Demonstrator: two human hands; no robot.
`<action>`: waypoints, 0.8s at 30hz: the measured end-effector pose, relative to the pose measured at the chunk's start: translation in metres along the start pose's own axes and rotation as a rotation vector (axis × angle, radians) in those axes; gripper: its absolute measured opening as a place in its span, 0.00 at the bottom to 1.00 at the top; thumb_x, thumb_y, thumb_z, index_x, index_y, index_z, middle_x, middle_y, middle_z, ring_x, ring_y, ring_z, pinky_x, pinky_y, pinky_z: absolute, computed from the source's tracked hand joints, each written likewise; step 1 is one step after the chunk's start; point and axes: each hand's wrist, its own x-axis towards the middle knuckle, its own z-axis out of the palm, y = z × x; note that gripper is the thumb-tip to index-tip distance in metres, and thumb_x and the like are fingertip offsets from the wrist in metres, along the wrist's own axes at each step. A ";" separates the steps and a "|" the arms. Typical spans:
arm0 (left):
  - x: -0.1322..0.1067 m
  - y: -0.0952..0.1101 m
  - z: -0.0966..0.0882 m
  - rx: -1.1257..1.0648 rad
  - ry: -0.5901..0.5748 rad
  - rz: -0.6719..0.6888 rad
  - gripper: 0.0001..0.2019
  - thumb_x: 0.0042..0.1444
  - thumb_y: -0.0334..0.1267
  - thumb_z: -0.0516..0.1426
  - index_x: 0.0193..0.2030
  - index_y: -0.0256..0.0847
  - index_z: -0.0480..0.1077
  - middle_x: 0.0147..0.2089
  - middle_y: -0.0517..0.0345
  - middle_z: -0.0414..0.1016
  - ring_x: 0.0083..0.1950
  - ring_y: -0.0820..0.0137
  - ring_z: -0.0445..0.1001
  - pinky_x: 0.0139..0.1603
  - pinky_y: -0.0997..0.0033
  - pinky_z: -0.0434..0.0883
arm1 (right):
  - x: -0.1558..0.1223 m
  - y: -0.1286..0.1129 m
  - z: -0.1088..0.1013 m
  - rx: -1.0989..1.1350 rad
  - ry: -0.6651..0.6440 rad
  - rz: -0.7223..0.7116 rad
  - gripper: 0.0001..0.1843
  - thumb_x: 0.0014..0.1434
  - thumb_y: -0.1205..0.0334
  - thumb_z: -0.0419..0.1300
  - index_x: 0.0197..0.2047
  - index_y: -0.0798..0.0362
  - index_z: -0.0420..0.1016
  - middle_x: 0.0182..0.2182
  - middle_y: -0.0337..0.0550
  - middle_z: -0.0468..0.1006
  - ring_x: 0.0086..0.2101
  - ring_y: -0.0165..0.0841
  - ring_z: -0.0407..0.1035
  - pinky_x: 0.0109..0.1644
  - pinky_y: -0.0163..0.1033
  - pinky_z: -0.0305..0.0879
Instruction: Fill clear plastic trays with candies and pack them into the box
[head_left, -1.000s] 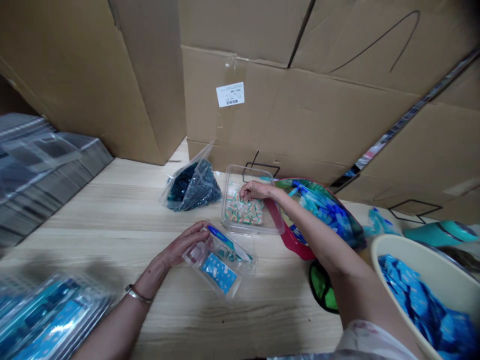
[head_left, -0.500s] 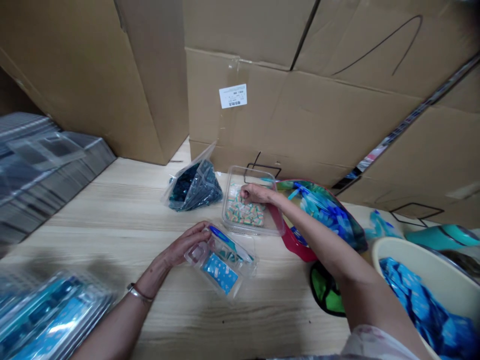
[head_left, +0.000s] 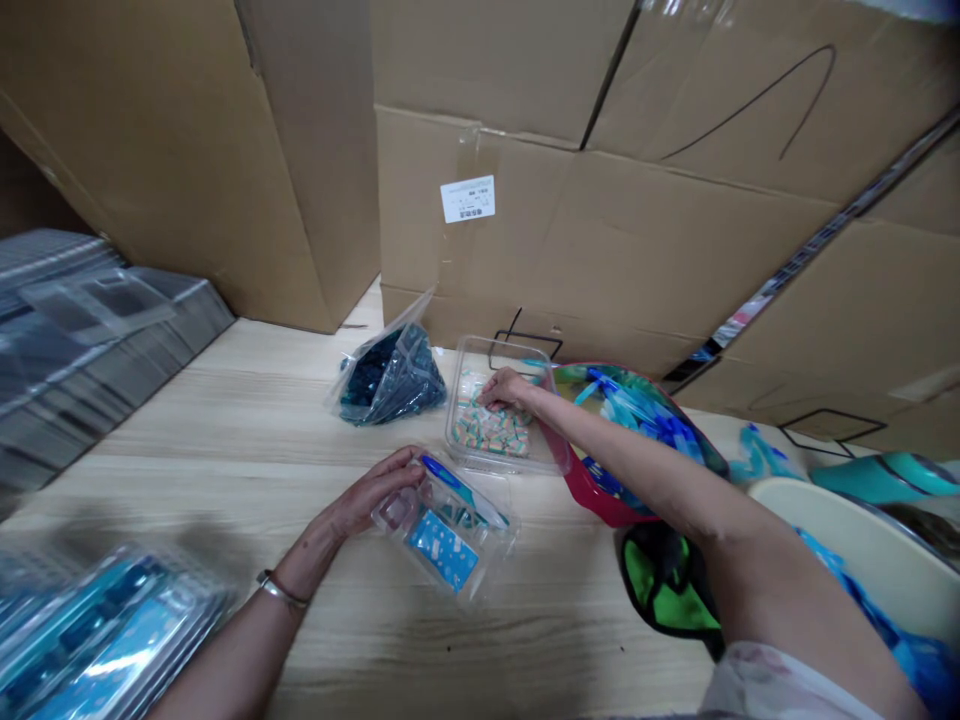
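My left hand grips the upper left corner of a clear plastic blister pack just above the table. Inside the pack lie a blue and white pen-like item, a light blue patterned packet and some small teal pieces. My right hand reaches into a clear plastic tub of small striped, pastel pieces. Its fingers are bent together at the pieces; whether one is between the fingertips is hidden.
A clear bag of dark teal pieces stands left of the tub. To the right are a red tray of blue items, a green and black pouch and a cream basin. Filled packs and clear trays are stacked left. Cardboard boxes stand behind.
My right hand stays in the tub, its fingers shifted slightly among the pieces, and the right elbow has swung outward to the right. The left hand and pack are nearly still.
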 end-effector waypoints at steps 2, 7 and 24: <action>0.000 0.000 0.001 -0.001 -0.006 -0.002 0.10 0.55 0.39 0.58 0.42 0.38 0.67 0.31 0.58 0.72 0.27 0.74 0.71 0.27 0.77 0.65 | -0.002 0.001 0.002 -0.077 0.049 0.007 0.18 0.37 0.55 0.73 0.18 0.56 0.70 0.12 0.41 0.70 0.19 0.31 0.67 0.22 0.33 0.63; -0.001 0.000 0.001 0.001 0.010 -0.014 0.11 0.54 0.40 0.59 0.43 0.39 0.68 0.31 0.58 0.73 0.26 0.75 0.71 0.26 0.78 0.64 | -0.004 -0.001 0.009 -0.252 0.172 -0.018 0.08 0.42 0.64 0.69 0.24 0.57 0.73 0.19 0.41 0.74 0.24 0.30 0.69 0.27 0.31 0.61; -0.001 0.000 0.002 0.007 -0.001 -0.024 0.10 0.55 0.39 0.59 0.43 0.40 0.66 0.32 0.59 0.73 0.27 0.74 0.72 0.27 0.76 0.64 | -0.003 0.001 0.004 -0.381 0.134 -0.193 0.11 0.44 0.71 0.64 0.35 0.56 0.77 0.28 0.38 0.75 0.27 0.26 0.66 0.29 0.28 0.58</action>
